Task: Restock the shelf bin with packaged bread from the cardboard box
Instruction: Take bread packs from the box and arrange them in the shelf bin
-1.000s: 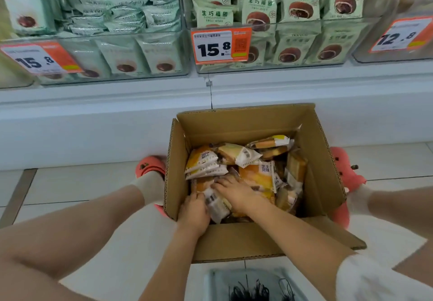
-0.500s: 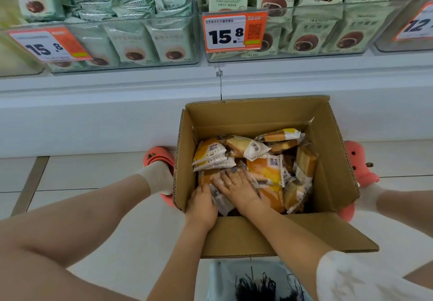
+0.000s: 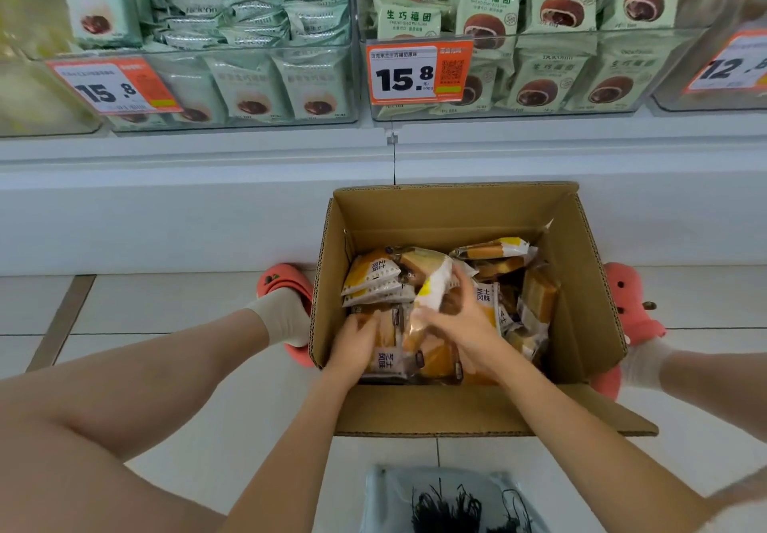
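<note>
Head view, looking down. An open brown cardboard box (image 3: 465,217) stands on the pale tiled floor (image 3: 166,308) against the white base of the shelf unit (image 3: 166,208), between the person's two feet in coral-pink clogs (image 3: 286,283) and pale socks. The box holds a loose heap of packaged bread in clear, white and orange-yellow wrappers (image 3: 535,296), lying at mixed angles; all of it sits inside the box.

Both forearms reach into the box from the near side. The left hand (image 3: 352,343) lies at the near-left corner with its fingers curled over the edge of one orange-and-clear bread packet (image 3: 388,360) that lies flat there. The right hand (image 3: 465,321) is over the middle of the heap, its fingers closed on a white-and-yellow bread packet (image 3: 436,283) that stands tilted above the others; this area is motion-blurred, so how far the packet is clear of the heap cannot be told.

Above, two clear plastic shelf bins (image 3: 357,76) hold pale green packets printed with a brown round bun (image 3: 556,1). Each bin front carries an orange-and-white price tag (image 3: 419,71) reading 15.8. A further tag (image 3: 730,63), at far right, begins 12.

At the lower edge, a grey plastic bag with black strands (image 3: 448,499) lies on the floor.
</note>
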`<act>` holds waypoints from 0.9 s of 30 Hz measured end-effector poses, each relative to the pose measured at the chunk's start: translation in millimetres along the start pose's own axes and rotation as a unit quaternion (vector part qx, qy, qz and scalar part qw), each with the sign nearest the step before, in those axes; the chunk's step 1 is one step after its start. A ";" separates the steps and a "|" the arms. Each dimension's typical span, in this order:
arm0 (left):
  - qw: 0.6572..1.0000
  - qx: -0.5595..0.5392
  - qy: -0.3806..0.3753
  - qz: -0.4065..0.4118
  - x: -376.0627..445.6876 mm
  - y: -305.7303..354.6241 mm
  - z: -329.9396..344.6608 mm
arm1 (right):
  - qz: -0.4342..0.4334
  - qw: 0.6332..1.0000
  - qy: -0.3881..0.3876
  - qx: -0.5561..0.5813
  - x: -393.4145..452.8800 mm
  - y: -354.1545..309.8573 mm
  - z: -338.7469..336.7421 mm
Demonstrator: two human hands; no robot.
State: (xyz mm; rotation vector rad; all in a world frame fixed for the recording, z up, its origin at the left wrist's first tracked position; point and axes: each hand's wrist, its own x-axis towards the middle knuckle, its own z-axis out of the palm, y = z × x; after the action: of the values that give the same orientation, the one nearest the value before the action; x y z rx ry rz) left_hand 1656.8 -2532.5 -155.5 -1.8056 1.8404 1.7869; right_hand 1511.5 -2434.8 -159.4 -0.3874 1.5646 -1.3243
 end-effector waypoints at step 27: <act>0.933 0.024 -0.058 0.354 -83.7 218.0 -70.8 | -0.283 0.944 0.098 -0.141 -66.9 -215.2 -58.1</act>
State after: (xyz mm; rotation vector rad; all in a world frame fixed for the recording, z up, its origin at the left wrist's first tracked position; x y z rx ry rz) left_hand 1583.4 -2591.7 69.6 -1.0309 2.6666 1.9240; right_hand 1418.8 -2426.7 53.9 -0.9662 1.9034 -1.6036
